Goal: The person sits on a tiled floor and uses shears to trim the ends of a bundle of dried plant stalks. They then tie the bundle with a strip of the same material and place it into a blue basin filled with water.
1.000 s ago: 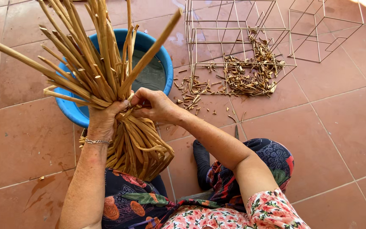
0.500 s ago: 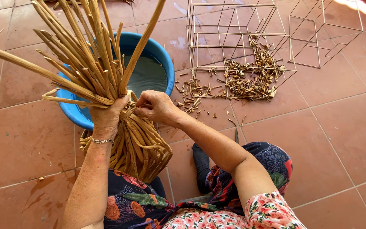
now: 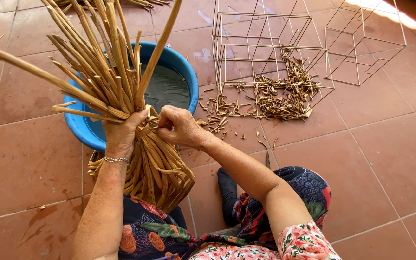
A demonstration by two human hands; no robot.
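The long reed strand (image 3: 157, 48) now stands more upright than before. The right hand (image 3: 181, 126) has moved slightly nearer to the left hand (image 3: 121, 132) at the bundle (image 3: 97, 67).

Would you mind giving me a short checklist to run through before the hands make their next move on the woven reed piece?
1. Left hand grips the reed bundle at its gathered neck: ok.
2. Right hand pinches a strand at the same neck: ok.
3. Woven lower part rests against the lap, strands looped together: ok.
4. Loose upper reeds fan out over the blue basin without dipping into the water: ok.
5. Wire frames and reed trimmings lie apart from both hands: ok.
6. Whether the pinched strand is fully tucked in: cannot tell, fingers hide it.
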